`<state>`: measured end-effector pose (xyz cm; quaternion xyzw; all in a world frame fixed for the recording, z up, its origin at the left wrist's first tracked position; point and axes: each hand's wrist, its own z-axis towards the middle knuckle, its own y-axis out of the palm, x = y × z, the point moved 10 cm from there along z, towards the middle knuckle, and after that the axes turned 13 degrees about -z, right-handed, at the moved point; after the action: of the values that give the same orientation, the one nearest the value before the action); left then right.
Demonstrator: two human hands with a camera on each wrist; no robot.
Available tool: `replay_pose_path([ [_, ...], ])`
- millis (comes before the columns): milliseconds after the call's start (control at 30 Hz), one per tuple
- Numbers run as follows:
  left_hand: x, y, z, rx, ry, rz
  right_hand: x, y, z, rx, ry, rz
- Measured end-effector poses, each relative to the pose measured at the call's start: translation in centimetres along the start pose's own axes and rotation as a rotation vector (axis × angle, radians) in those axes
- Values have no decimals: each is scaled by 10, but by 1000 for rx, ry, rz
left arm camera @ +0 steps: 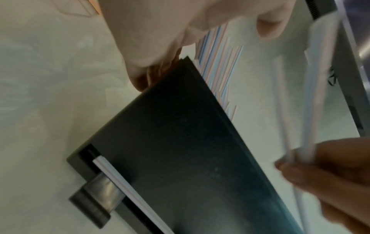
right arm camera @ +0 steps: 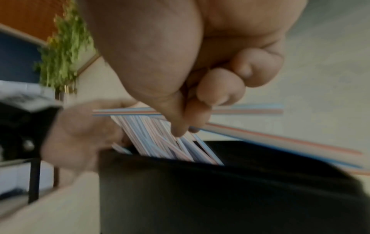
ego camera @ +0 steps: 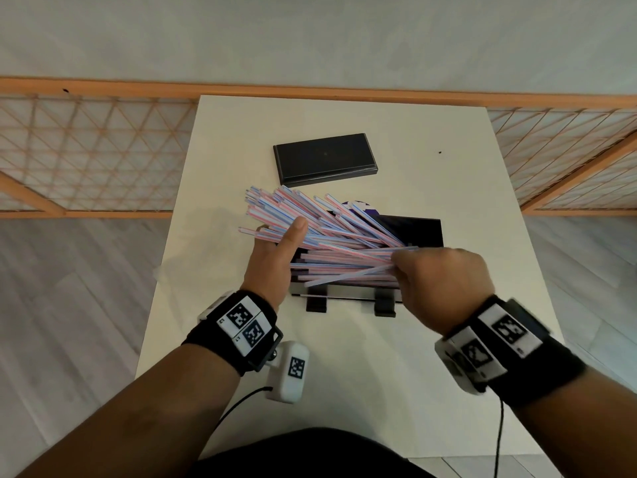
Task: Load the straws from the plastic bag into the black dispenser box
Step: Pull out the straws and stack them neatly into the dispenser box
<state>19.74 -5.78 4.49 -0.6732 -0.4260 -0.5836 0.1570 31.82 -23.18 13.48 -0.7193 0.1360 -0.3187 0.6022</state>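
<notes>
The open black dispenser box stands mid-table, its front wall facing me. A fanned bunch of striped straws slants out of it toward the upper left. My left hand holds the bunch at the box's left end, thumb on top and fingers hidden beneath. My right hand pinches a few straws at the box's right end, with the other fingers curled. One straw lies in the front slot. A clear plastic bag lies faintly visible left of the box.
The box's black lid lies flat on the white table behind the box. A purple and white round thing peeks from behind the straws. Wooden lattice screens flank the table.
</notes>
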Motion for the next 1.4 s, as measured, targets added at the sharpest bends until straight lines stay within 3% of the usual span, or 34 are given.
replay_pose_path([
  [133, -5, 4, -5, 0, -16, 61, -17, 21, 15, -141, -80, -34],
  [333, -23, 0, -5, -81, -8, 361, -29, -8, -4, 184, -103, 189],
  [567, -27, -1, -5, -103, -25, 394, -27, 29, -25, 141, -62, 276],
  [733, -30, -9, -3, -49, -35, 427, -1, 21, -25, 261, 27, 326],
  [933, -31, -11, 0, -6, -12, 434, -15, 51, 1, -86, -49, 128],
  [1100, -34, -12, 0, -27, -23, 437, -20, 40, 7, -12, -68, 200],
  [1200, -34, -12, 1, -32, -26, 453, -17, 45, 12, -68, -55, 157],
  [1333, -33, -10, 0, -45, -20, 447, -30, 52, 14, -107, -154, 406],
  [1400, -33, -10, 0, -45, -14, 432, -24, 56, 20, -106, -109, 421],
])
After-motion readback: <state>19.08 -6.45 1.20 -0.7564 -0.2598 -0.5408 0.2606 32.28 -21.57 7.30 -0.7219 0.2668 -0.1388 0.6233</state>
